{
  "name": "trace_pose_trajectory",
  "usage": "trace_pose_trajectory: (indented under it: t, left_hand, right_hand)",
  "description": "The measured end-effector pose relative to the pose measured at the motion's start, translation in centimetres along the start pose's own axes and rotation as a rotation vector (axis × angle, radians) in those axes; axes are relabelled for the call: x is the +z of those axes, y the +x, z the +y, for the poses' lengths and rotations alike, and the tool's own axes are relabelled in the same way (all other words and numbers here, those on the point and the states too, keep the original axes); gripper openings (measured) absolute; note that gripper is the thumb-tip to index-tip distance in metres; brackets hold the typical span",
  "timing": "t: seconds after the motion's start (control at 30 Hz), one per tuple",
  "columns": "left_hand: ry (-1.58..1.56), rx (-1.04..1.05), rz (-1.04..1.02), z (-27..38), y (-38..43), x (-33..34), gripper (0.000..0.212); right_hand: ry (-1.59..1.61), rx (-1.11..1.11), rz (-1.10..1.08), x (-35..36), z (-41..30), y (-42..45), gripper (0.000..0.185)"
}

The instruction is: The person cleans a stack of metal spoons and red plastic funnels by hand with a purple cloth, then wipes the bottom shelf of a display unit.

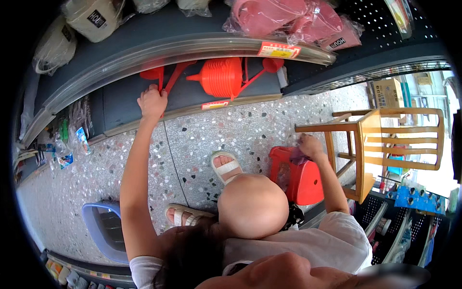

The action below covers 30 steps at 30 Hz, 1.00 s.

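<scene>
My left hand (pixel 153 103) reaches to the bottom shelf with its fingers closed around the handle of a red plastic ladle (pixel 152 73). A second red handle (pixel 177 76) slants up beside it. To the right on the same shelf lies a stack of red plastic funnels (pixel 222 77), its spout pointing left. Another red ladle (pixel 272 65) rests against the right side of the stack. My right hand (pixel 310 146) grips a crumpled purple cloth (pixel 300 156) just over a red plastic stool (pixel 306 182); whether the cloth touches the stool is unclear.
Above the ladles runs a shelf edge (pixel 180 50) carrying wrapped pink plastic ware (pixel 274 16) and cream containers (pixel 95 20). A wooden chair (pixel 371 133) stands at right. A blue-rimmed basin (pixel 95 231) sits on the speckled floor (pixel 195 144) at left. More shelving (pixel 382 231) is behind.
</scene>
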<state>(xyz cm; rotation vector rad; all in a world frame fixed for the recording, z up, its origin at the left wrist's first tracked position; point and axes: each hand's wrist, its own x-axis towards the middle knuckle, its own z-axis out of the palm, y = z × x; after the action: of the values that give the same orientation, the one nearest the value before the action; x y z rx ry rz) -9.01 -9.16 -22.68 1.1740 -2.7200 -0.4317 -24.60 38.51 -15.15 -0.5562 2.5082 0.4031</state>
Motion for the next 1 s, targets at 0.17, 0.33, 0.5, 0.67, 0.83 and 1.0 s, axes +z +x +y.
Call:
trace_pose_trajectory:
  t: [0.17,0.33,0.5,0.67,0.83,1.0]
  left_hand:
    - [-0.104,-0.003,0.002,1.9,-0.3,0.6,0.037]
    - [-0.218,0.006,0.046,1.1,-0.2,-0.5,0.04]
    - [-0.33,-0.044,0.037,0.6,-1.6,-0.9,0.046]
    - [-0.335,-0.09,0.032,0.8,-4.3,-1.0,0.053]
    - [-0.327,-0.088,0.082,3.2,-4.1,-0.8,0.057]
    - [-0.268,-0.188,0.029,3.2,-2.1,-0.8,0.058]
  right_hand:
    - [-0.24,-0.234,-0.363,6.1,14.3,2.0,0.031]
    - [0.015,0.058,-0.59,2.1,9.0,0.6,0.034]
    - [0.541,0.326,-0.923,6.7,6.7,-0.4,0.032]
    - [0.461,0.13,-1.05,7.7,0.2,-4.7,0.032]
    - [0.342,-0.07,-1.005,7.9,-2.1,-6.3,0.032]
    - [0.273,-0.265,-0.948,8.3,-2.9,-4.5,0.033]
